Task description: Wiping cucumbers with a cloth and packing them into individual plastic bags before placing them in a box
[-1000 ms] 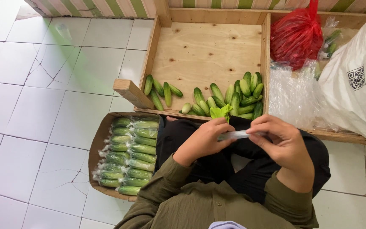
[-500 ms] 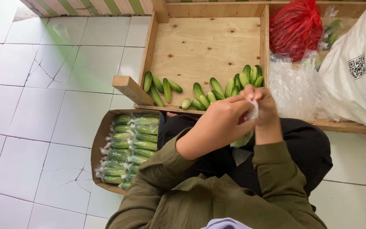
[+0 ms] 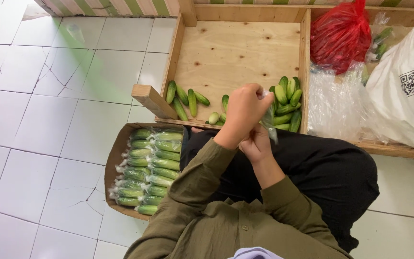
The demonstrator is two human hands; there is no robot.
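My left hand (image 3: 243, 112) and right hand (image 3: 256, 144) both grip a clear plastic wrap (image 3: 269, 122) tight, loose cucumbers (image 3: 286, 98) at two o'clock, wrapped ones (image 3: 149, 168) at nine

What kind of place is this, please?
Probably a small produce packing spot or market stall: loose cucumbers in a wooden crate, wrapped cucumbers in a cardboard box, on tiled floor.

The white tile floor (image 3: 39, 124) has cracks. A cardboard box (image 3: 113, 163) of wrapped cucumbers sits on it at 8 o'clock. A wooden crate (image 3: 238, 48) sits at 12 o'clock, touching the box. A big white sack (image 3: 403, 96) rests at 3 o'clock.
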